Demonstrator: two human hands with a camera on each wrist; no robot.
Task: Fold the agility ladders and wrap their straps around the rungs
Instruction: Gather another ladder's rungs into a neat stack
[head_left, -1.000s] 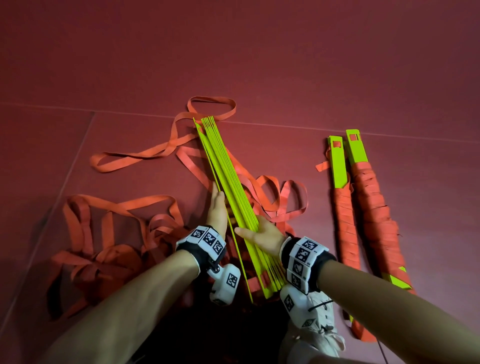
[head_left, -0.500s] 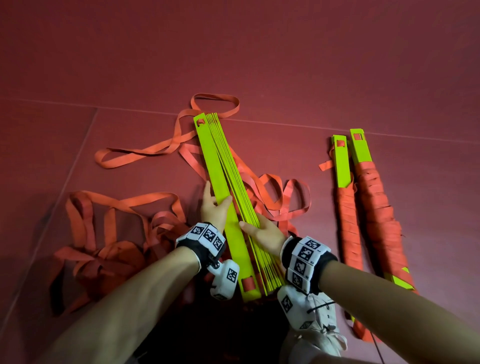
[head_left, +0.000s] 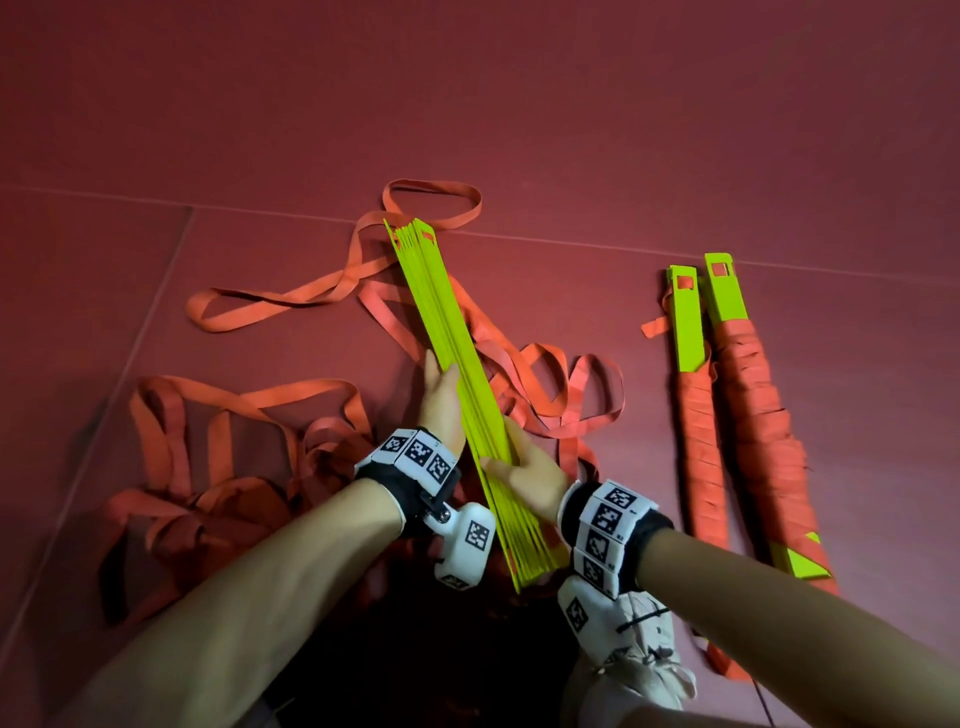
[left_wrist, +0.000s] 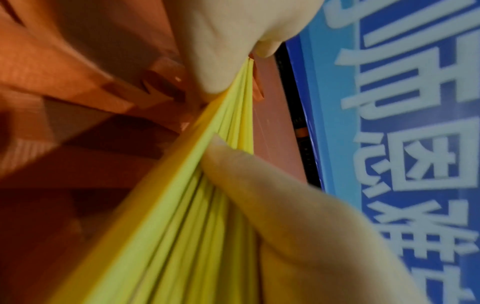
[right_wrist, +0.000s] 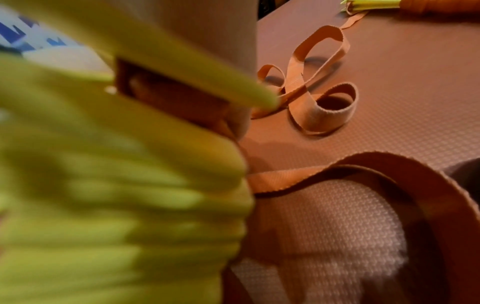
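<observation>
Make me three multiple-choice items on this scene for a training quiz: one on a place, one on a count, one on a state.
1. Where do the wrapped ladders lie?
A. Right of the rung stack
B. Left of the rung stack
C. Under the stack

2. How many ladders are already wrapped?
A. One
B. Two
C. Four

3. In what state are the loose straps?
A. Wound tight round the rungs
B. Spread slack over the floor
C. Cut into short pieces

Answers:
1 A: the wrapped ladders lie on the floor right of the rung stack.
2 B: two bundles lie side by side.
3 B: the straps loop slack on the floor, while the left hand and right hand grip the stack.
</observation>
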